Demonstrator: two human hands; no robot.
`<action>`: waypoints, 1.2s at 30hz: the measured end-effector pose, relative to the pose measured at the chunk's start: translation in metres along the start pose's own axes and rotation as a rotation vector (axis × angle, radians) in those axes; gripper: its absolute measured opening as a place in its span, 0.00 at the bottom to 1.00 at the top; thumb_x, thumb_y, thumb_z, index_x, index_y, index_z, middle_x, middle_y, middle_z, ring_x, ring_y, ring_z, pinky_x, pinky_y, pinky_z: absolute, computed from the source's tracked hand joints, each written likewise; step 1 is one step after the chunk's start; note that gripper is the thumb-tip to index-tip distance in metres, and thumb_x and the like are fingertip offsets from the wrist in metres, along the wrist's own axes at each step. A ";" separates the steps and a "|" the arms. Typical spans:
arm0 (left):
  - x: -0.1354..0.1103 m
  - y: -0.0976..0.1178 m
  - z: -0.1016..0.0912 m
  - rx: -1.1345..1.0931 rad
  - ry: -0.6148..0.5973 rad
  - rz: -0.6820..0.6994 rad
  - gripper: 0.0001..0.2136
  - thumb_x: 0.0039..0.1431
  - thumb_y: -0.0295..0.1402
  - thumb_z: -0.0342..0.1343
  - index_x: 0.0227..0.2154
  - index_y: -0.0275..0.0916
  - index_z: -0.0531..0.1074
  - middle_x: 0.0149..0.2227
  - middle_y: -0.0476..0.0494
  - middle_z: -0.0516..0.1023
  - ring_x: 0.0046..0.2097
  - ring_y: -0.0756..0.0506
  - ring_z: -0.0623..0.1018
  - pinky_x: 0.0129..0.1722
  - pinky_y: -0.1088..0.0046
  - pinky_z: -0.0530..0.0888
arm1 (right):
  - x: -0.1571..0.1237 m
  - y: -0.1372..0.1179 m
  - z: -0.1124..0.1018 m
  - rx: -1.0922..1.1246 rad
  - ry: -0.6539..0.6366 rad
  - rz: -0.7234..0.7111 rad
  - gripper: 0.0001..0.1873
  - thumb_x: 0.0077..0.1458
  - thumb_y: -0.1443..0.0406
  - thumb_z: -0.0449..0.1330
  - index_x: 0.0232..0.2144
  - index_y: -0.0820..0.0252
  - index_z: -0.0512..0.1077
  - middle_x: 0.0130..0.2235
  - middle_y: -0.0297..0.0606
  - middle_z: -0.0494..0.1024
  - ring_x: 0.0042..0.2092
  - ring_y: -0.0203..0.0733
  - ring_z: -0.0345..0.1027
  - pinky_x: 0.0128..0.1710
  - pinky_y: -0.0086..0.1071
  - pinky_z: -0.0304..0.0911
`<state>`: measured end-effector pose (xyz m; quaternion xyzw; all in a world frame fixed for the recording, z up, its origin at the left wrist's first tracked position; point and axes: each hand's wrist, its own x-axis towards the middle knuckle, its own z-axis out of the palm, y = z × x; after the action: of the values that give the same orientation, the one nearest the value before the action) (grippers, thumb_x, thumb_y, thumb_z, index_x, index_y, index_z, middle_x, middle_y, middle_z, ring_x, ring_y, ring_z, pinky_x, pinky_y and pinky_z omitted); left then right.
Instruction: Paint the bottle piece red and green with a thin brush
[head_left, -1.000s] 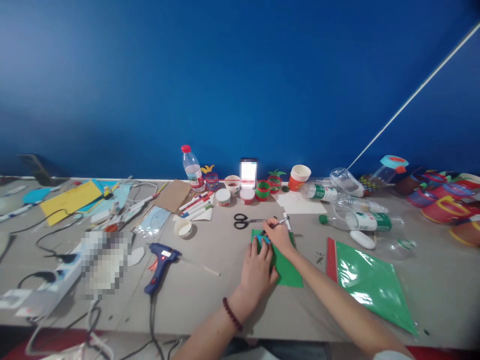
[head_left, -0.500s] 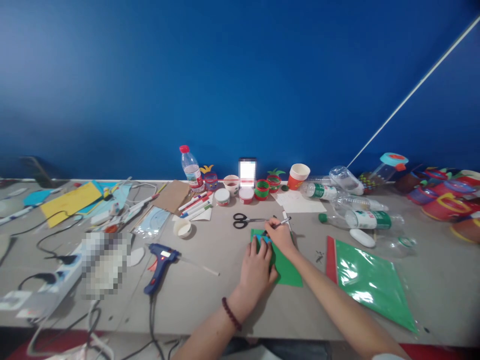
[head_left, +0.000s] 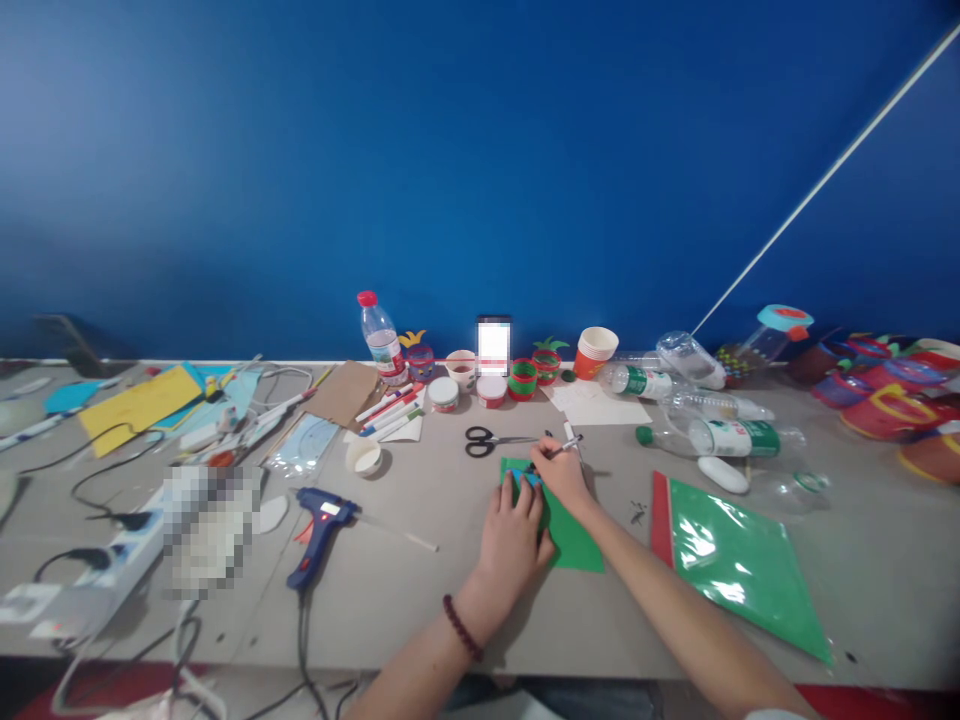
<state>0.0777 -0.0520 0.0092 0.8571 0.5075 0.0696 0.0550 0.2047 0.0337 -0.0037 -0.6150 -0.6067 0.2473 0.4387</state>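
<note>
A sheet of green paper (head_left: 574, 535) lies on the table in front of me, with a small blue piece (head_left: 526, 474) on its upper end. My left hand (head_left: 516, 525) rests flat there, fingertips pressing on the blue piece and the palm partly over the green sheet. Pinched in my right hand (head_left: 561, 468) is a marker (head_left: 567, 442), its lower end at the blue piece beside my left fingertips. The tip itself is too small to make out. Black-handled scissors (head_left: 491, 441) lie just beyond, blades toward my right hand.
A blue glue gun (head_left: 324, 530) lies to the left near a power strip (head_left: 124, 560). Green sheets in a clear bag (head_left: 739, 560) are at right. Behind stand a red-capped bottle (head_left: 381, 340), paint tubs (head_left: 444, 394) and paper cups (head_left: 597, 352). Plastic bottles (head_left: 735, 438) lie at back right.
Both hands stay nearly in place, with only a tiny shift of the fingers around the marker. The whole view has drifted slightly.
</note>
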 end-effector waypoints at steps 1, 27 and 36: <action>0.000 0.000 0.000 0.001 0.002 0.000 0.29 0.61 0.37 0.51 0.64 0.33 0.61 0.62 0.33 0.68 0.65 0.29 0.63 0.60 0.51 0.66 | 0.000 0.000 0.000 -0.004 0.001 -0.006 0.15 0.49 0.57 0.51 0.14 0.52 0.58 0.14 0.29 0.65 0.20 0.38 0.62 0.25 0.31 0.59; -0.002 -0.003 0.005 0.029 0.050 0.013 0.28 0.64 0.40 0.50 0.63 0.33 0.62 0.63 0.32 0.66 0.65 0.31 0.64 0.60 0.52 0.66 | 0.000 0.006 -0.001 -0.069 -0.036 -0.061 0.12 0.47 0.59 0.49 0.15 0.52 0.57 0.15 0.30 0.64 0.21 0.38 0.59 0.25 0.31 0.56; -0.002 -0.002 0.005 0.011 0.029 0.006 0.28 0.63 0.39 0.50 0.64 0.32 0.61 0.63 0.31 0.65 0.65 0.30 0.64 0.60 0.51 0.66 | 0.003 0.005 -0.003 -0.102 -0.068 -0.063 0.12 0.47 0.61 0.49 0.15 0.52 0.56 0.14 0.29 0.61 0.20 0.38 0.57 0.24 0.30 0.54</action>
<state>0.0754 -0.0529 0.0040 0.8579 0.5058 0.0795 0.0425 0.2105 0.0369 -0.0060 -0.6084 -0.6523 0.2228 0.3933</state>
